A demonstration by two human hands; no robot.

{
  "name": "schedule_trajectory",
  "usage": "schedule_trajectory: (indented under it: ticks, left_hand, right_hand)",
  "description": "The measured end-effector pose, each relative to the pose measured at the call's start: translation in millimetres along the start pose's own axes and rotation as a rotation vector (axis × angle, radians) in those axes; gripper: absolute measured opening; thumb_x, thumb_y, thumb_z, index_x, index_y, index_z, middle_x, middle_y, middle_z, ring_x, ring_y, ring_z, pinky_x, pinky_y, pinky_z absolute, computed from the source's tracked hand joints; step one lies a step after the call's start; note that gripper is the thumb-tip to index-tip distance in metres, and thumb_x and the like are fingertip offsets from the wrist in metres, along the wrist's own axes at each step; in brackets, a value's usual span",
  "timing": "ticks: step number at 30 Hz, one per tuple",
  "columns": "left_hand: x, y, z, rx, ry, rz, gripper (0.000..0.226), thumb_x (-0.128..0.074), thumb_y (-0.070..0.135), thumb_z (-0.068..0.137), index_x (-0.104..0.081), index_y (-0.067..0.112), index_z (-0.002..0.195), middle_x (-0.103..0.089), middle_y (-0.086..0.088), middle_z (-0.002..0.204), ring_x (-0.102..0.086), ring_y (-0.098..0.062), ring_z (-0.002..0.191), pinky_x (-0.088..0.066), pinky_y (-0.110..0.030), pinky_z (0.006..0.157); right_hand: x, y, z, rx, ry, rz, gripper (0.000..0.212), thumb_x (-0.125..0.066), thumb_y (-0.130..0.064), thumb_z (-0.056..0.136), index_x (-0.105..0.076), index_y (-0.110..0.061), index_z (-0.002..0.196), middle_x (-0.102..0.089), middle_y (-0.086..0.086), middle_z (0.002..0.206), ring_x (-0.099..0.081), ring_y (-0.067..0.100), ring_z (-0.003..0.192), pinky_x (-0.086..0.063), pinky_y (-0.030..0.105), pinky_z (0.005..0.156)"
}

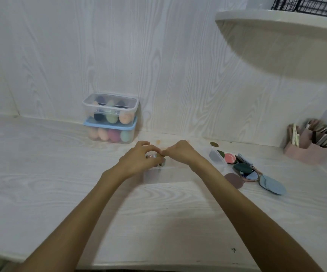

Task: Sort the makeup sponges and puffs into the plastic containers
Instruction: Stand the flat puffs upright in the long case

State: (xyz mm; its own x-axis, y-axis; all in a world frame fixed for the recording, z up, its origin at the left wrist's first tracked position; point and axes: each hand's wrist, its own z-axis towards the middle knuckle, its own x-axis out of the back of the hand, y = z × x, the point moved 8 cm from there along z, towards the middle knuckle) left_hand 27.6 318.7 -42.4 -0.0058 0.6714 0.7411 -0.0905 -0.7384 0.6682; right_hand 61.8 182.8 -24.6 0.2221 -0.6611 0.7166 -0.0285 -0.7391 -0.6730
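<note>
1. Makeup sponges, egg-shaped and in dark, green, peach and pink tones, sit inside two stacked containers against the wall: a clear-lidded container [110, 107] on top of a blue-lidded container [110, 132].
2. A small clear container [155, 167] stands on the white table [41, 173] between the two hands, mostly hidden by them; what it holds is blurred.
3. The left hand [139, 160] rests over this container with fingers curled down around its rim.
4. The right hand [178, 153] meets the left one above the container, its fingertips pinched together; whether they pinch a puff or the container's edge cannot be told.
5. Flat puffs [256, 173] in blue, dark green, mauve and pink lie in a loose pile on the table to the right, beside another clear container [216, 157].
6. A pink organiser [307, 152] with brushes stands further right, below a white shelf [276, 18].
</note>
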Motion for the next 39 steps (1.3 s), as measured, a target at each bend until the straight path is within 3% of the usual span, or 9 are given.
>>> schedule_trajectory:
  ticks: [6, 9, 13, 16, 20, 23, 32, 37, 39]
  left_hand:
    - [-2, 3, 8, 0.005, 0.069, 0.049, 0.021, -0.068, 0.047, 0.074, -0.061, 0.043, 0.093, -0.043, 0.009, 0.136, -0.052, -0.014, 0.111, -0.041, -0.031, 0.085]
    - [-1, 1, 8, 0.005, 0.047, 0.011, 0.019, -0.065, 0.051, 0.067, -0.059, 0.045, 0.085, -0.046, 0.011, 0.130, -0.053, -0.015, 0.108, -0.044, -0.036, 0.092]
    - [-2, 2, 9, 0.006, 0.063, 0.022, 0.014, -0.067, 0.045, 0.068, -0.057, 0.044, 0.077, -0.048, 0.009, 0.128, -0.055, -0.017, 0.100, -0.045, -0.034, 0.088]
    - [-2, 3, 10, 0.020, 0.063, 0.018, 0.016, -0.068, 0.046, 0.065, -0.058, 0.043, 0.078, -0.049, 0.008, 0.128, -0.056, -0.020, 0.101, -0.045, -0.034, 0.086]
    - [-3, 2, 9, 0.030, 0.059, -0.018, 0.021, -0.059, 0.052, 0.055, -0.057, 0.047, 0.075, -0.050, 0.009, 0.125, -0.055, -0.018, 0.103, -0.046, -0.036, 0.089]
    - [-3, 0, 9, 0.037, 0.067, -0.028, 0.021, -0.062, 0.053, 0.055, -0.060, 0.046, 0.075, -0.053, 0.011, 0.123, -0.056, -0.015, 0.103, -0.047, -0.034, 0.087]
    - [-1, 0, 6, 0.010, 0.065, -0.047, 0.024, -0.068, 0.052, 0.063, -0.062, 0.042, 0.083, -0.054, 0.011, 0.119, -0.056, -0.011, 0.098, -0.047, -0.033, 0.086]
    - [-1, 1, 4, -0.010, 0.081, -0.018, 0.024, -0.070, 0.046, 0.073, -0.061, 0.039, 0.094, -0.047, 0.011, 0.123, -0.050, -0.011, 0.100, -0.043, -0.031, 0.087]
    - [-1, 1, 4, -0.006, 0.087, -0.022, 0.021, -0.071, 0.044, 0.075, -0.061, 0.040, 0.093, -0.049, 0.011, 0.126, -0.051, -0.012, 0.098, -0.041, -0.030, 0.082]
  right_hand:
    - [-3, 0, -12, 0.025, -0.213, 0.026, 0.029, -0.063, -0.017, 0.086, -0.070, -0.011, 0.114, -0.060, 0.005, 0.128, -0.046, 0.016, 0.126, -0.030, 0.022, 0.091]
    - [14, -10, -20, 0.134, -0.227, -0.016, 0.026, -0.059, -0.014, 0.089, -0.070, -0.015, 0.113, -0.066, -0.001, 0.113, -0.054, 0.007, 0.101, -0.035, 0.018, 0.084]
    - [105, 15, -27, 0.179, 0.019, -0.070, 0.017, -0.060, -0.011, 0.088, -0.072, -0.019, 0.097, -0.063, -0.005, 0.079, -0.049, 0.006, 0.068, -0.038, 0.014, 0.059]
    - [144, 71, -24, 0.041, 0.082, -0.333, 0.012, -0.067, -0.011, 0.082, -0.075, -0.016, 0.089, -0.071, 0.004, 0.093, -0.060, 0.014, 0.084, -0.045, 0.019, 0.068]
    - [125, 134, -16, -0.064, -0.020, -0.716, 0.034, -0.067, -0.025, 0.082, -0.068, -0.021, 0.116, -0.064, 0.003, 0.114, -0.057, 0.020, 0.098, -0.045, 0.027, 0.085]
    - [112, 147, -18, -0.040, -0.030, -0.781, 0.018, -0.065, -0.027, 0.081, -0.062, -0.013, 0.092, -0.057, 0.007, 0.094, -0.055, 0.025, 0.091, -0.040, 0.030, 0.069]
    - [125, 139, -25, -0.038, 0.094, -0.572, 0.031, -0.073, -0.010, 0.072, -0.047, -0.026, 0.069, -0.057, 0.002, 0.094, -0.053, 0.019, 0.089, -0.039, 0.023, 0.060]
    - [166, 58, -53, 0.094, 0.295, -0.232, 0.022, -0.077, -0.016, 0.077, -0.066, -0.015, 0.096, -0.070, 0.008, 0.093, -0.063, 0.022, 0.080, -0.052, 0.032, 0.081]
    - [142, 12, -64, 0.234, 0.278, 0.000, 0.025, -0.077, -0.018, 0.077, -0.069, -0.013, 0.100, -0.072, 0.008, 0.083, -0.067, 0.018, 0.069, -0.056, 0.031, 0.075]
